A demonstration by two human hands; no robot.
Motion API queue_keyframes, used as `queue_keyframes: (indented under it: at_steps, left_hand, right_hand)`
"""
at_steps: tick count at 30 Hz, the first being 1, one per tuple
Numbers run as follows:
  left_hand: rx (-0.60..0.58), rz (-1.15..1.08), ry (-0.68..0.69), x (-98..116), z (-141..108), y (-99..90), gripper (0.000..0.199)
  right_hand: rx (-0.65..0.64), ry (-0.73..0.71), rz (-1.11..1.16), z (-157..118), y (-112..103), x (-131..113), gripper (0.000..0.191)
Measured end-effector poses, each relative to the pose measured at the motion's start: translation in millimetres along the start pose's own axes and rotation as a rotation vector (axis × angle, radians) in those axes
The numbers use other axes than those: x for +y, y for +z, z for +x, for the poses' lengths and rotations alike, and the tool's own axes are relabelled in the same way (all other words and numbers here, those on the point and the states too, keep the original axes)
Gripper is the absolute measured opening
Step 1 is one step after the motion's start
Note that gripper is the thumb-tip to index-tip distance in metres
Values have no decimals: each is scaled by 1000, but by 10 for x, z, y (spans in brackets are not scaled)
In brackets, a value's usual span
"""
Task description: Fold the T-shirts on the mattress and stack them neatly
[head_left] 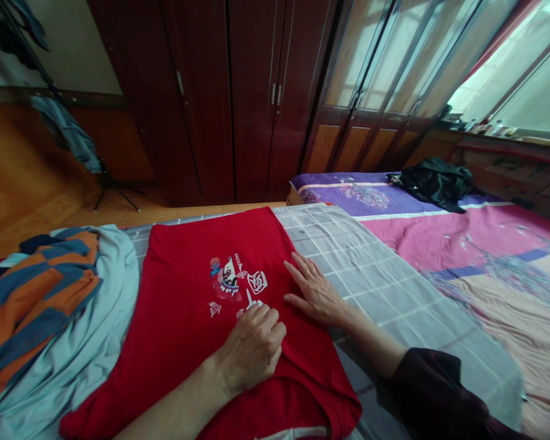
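Observation:
A red T-shirt (183,293) lies spread over a grey checked sheet, with its neckline toward me and a white and coloured print on its middle. My left hand (254,349) is closed over the cloth just below the print; its fingertips are hidden, and the fabric creases beside it. At the shirt's right edge my right hand (315,292) lies flat, fingers apart, partly on the red cloth.
Piled clothes, including an orange and blue striped garment (46,287), lie at the left. The checked sheet (385,287) borders a purple and pink bedspread (407,238), which bears a black garment (433,183). Dark red wardrobes (252,104) stand behind; a tripod stand (107,180) is left.

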State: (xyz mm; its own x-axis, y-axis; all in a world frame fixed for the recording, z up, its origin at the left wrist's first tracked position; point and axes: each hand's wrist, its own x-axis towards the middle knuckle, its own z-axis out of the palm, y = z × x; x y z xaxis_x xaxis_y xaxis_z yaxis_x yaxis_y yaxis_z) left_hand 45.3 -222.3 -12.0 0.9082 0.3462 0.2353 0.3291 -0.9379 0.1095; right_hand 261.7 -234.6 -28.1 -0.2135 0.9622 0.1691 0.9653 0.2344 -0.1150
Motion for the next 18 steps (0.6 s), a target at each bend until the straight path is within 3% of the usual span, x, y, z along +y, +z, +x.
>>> queue_keyframes:
  at_steps: [3,7,11,15,18]
  left_hand:
    - [-31,18,1,-3,6,-22,6]
    - [-59,25,2,-27,30,-23,5]
    - [-61,31,-13,-29,6,-54,7]
    - [-84,57,-50,11,-198,-247,7]
    - [-148,65,-160,-20,-502,-490,3]
  right_hand:
    - [0,-83,14,-10,12,-46,63]
    - [91,-84,35,-63,51,-65,60]
    - [34,-229,19,-139,178,-76,57]
    - [70,-287,-50,-197,242,-136,64]
    - [85,-330,-41,-247,228,-210,71]
